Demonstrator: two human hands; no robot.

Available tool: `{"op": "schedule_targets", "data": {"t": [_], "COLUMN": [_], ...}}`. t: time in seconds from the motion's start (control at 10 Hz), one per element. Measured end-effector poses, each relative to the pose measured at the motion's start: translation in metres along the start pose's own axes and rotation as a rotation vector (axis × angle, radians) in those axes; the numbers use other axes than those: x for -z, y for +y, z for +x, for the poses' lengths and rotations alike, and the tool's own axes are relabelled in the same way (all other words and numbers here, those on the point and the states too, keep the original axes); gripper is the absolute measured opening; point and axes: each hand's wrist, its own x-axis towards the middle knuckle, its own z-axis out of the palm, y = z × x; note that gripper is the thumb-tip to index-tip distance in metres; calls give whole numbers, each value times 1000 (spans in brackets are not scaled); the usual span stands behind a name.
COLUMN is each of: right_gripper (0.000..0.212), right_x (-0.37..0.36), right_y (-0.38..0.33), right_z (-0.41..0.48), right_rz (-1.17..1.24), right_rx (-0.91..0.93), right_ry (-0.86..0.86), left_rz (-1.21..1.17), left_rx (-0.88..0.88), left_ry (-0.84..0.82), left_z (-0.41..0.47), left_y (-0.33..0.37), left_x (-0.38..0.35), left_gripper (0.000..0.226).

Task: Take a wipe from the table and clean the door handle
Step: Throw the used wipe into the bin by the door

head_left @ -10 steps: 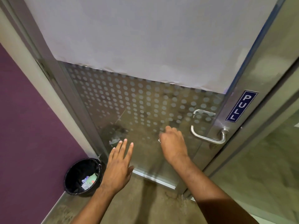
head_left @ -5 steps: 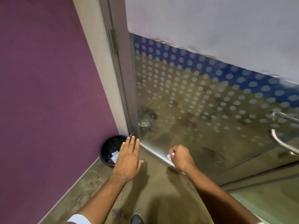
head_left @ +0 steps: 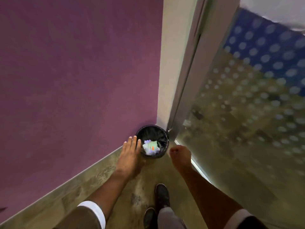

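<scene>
The door handle is out of view. My right hand (head_left: 180, 156) is curled into a fist just right of a small black waste bin (head_left: 152, 126) on the floor, close to the bottom edge of the glass door (head_left: 239, 113). The wipe does not show; the closed fingers hide whatever is in the fist. My left hand (head_left: 132, 154) is flat with its fingers stretched out, touching or hovering at the bin's left rim. Crumpled white and green paper lies inside the bin.
A purple wall (head_left: 74, 80) fills the left side and meets the pale door frame (head_left: 171, 63) in the corner behind the bin. The dotted frosted glass door runs along the right. My shoes (head_left: 162, 197) stand on the brownish floor below the hands.
My view has swung left and down from the door handle to the corner with the bin. Both hands have moved toward the bin; the white wipe seen in my right fist no longer shows.
</scene>
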Motion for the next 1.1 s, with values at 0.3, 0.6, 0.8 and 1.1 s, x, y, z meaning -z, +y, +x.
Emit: {"op": "schedule_targets", "data": {"t": [0.3, 0.6, 0.8, 1.1], "right_gripper": [17, 37, 32, 61], "right_x": [-74, -144, -150, -145], "right_y": [-2, 22, 44, 69], "right_z": [136, 227, 236, 225], "right_rz": [-167, -239, -322, -507], "right_rx": [-14, -60, -35, 226], "right_ry": [-147, -277, -295, -251], "left_rz": [15, 46, 74, 116], "left_rx": [85, 104, 84, 29], "left_ry": [-70, -173, -185, -171], "left_z": [92, 167, 182, 195], "left_y": [-39, -46, -52, -36], "left_x": [-48, -110, -129, -123], "left_gripper": [98, 97, 97, 97]}}
